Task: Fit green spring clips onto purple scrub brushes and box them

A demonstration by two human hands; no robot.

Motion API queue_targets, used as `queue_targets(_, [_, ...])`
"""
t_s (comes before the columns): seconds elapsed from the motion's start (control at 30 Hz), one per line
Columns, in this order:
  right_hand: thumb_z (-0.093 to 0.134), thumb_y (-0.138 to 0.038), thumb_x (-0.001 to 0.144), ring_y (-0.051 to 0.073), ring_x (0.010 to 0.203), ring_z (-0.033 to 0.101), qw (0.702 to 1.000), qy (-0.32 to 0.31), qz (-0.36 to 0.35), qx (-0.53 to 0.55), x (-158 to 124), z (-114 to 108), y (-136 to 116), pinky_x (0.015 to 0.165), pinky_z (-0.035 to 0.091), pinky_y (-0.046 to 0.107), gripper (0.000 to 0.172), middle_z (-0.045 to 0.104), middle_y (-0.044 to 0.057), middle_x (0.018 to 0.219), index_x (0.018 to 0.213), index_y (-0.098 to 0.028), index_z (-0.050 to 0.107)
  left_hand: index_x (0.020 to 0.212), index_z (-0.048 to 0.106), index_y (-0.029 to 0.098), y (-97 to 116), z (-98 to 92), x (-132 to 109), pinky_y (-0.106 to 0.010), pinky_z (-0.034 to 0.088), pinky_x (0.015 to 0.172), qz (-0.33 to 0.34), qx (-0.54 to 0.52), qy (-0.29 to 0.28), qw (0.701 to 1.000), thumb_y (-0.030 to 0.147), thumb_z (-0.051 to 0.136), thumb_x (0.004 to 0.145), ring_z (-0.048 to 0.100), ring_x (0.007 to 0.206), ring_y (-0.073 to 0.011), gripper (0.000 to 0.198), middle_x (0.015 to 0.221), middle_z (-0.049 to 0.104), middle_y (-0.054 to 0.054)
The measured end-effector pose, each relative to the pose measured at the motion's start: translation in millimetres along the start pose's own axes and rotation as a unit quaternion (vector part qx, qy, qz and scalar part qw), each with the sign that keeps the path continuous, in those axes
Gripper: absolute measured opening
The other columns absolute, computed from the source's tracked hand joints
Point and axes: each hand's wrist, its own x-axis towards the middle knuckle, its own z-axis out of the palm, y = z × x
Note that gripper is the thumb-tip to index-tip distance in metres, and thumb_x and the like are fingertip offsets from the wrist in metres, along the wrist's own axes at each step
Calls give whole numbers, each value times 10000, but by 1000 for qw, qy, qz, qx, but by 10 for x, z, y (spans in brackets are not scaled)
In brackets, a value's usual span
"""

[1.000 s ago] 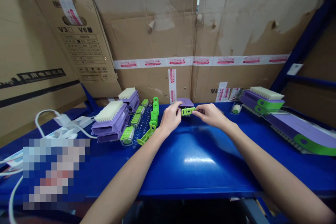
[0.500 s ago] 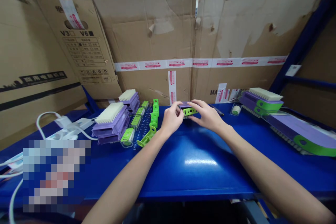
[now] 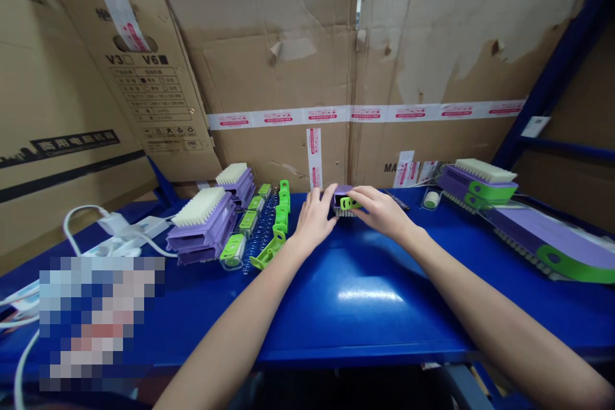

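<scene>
At the back middle of the table, a purple brush body [image 3: 344,190] with white bristles underneath lies between my hands, its dark hollow end facing me. My left hand [image 3: 314,214] grips it from the left side, fingers reaching over its edge and thumb low near the bristles. A green slotted end cap [image 3: 349,203] is pinched by my right hand [image 3: 382,208] at its right end. The cap sits in front of the hollow end, slightly askew, with a dark gap showing on the left. My right fingers cover part of the cap and brush.
Purple brush bodies [image 3: 204,227] are stacked at left, beside small clear boxes with green tops [image 3: 248,222], clear springs [image 3: 262,240] and a row of green caps [image 3: 282,221]. Capped brushes [image 3: 485,187] lie at right near a small white-and-green bottle [image 3: 432,199]. A white power strip [image 3: 129,235] with cables lies left.
My left fingers have opened out from a pinch at the cap to the brush's left side. The green cap's left end now stands away from the hollow end, with my right hand holding it.
</scene>
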Motion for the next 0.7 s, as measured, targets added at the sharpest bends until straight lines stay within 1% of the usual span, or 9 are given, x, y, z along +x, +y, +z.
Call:
queue_targets(0.1, [464, -254, 902, 240, 1052, 578, 1000, -8, -12, -4, 1, -3, -34, 879, 512, 372, 269, 618, 136, 1143, 1127, -166, 581, 1328, 368, 248, -22, 11, 15, -410, 439, 952, 20, 24, -20, 999, 158, 665, 752, 469, 1183, -266, 655, 1288, 465, -91])
queue_targets(0.2, [461, -268, 909, 246, 1048, 578, 1000, -10, -15, -8, 0, -1, -51, 870, 515, 371, 273, 623, 139, 1137, 1126, -153, 581, 1279, 413, 211, -55, 1, 31, -388, 426, 972, 44, 14, -34, 998, 125, 642, 765, 475, 1188, -247, 569, 1306, 505, -81])
queue_targets(0.27, [460, -268, 911, 247, 1049, 577, 1000, -10, -18, -10, -3, 3, -52, 866, 517, 369, 276, 624, 140, 1134, 1128, -146, 580, 1267, 428, 189, -64, -22, 35, -392, 415, 983, 55, 30, -40, 997, 95, 618, 770, 480, 1184, -246, 540, 1299, 524, -90])
queue_targets(0.4, [472, -268, 906, 232, 1030, 582, 999, 0, -26, -20, -9, 24, -40, 844, 526, 356, 266, 630, 124, 1114, 1131, -175, 578, 1271, 438, 178, -62, -72, 38, -404, 409, 988, 71, 67, -47, 994, 24, 540, 774, 488, 1162, -239, 530, 1286, 541, -88])
queue_targets(0.47, [481, -269, 903, 229, 1004, 591, 999, 20, -36, -23, -13, 40, -28, 820, 534, 354, 255, 637, 118, 1094, 1123, -185, 580, 1274, 440, 179, -75, -83, 42, -400, 416, 983, 76, 63, -49, 994, 11, 501, 779, 490, 1155, -232, 527, 1282, 545, -82])
queue_targets(0.57, [493, -267, 898, 236, 978, 599, 997, 46, -54, -24, -20, 58, -12, 784, 545, 353, 245, 644, 125, 1072, 1104, -168, 581, 1295, 431, 193, -121, -81, 49, -386, 424, 982, 87, 44, -54, 994, -15, 438, 778, 480, 1177, -217, 557, 1298, 534, -78])
queue_targets(0.63, [493, -263, 897, 238, 979, 600, 997, 48, -57, -26, -21, 60, -5, 777, 546, 353, 242, 645, 127, 1068, 1100, -165, 581, 1310, 421, 199, -148, -77, 50, -369, 425, 984, 97, 37, -58, 993, -49, 399, 760, 471, 1199, -205, 604, 1312, 523, -77])
queue_targets(0.7, [486, -259, 900, 237, 988, 598, 997, 41, -54, -27, -21, 54, -5, 783, 544, 355, 240, 644, 124, 1070, 1104, -174, 579, 1314, 420, 194, -155, -77, 49, -361, 425, 982, 101, 40, -57, 992, -54, 388, 763, 475, 1198, -200, 605, 1313, 525, -77])
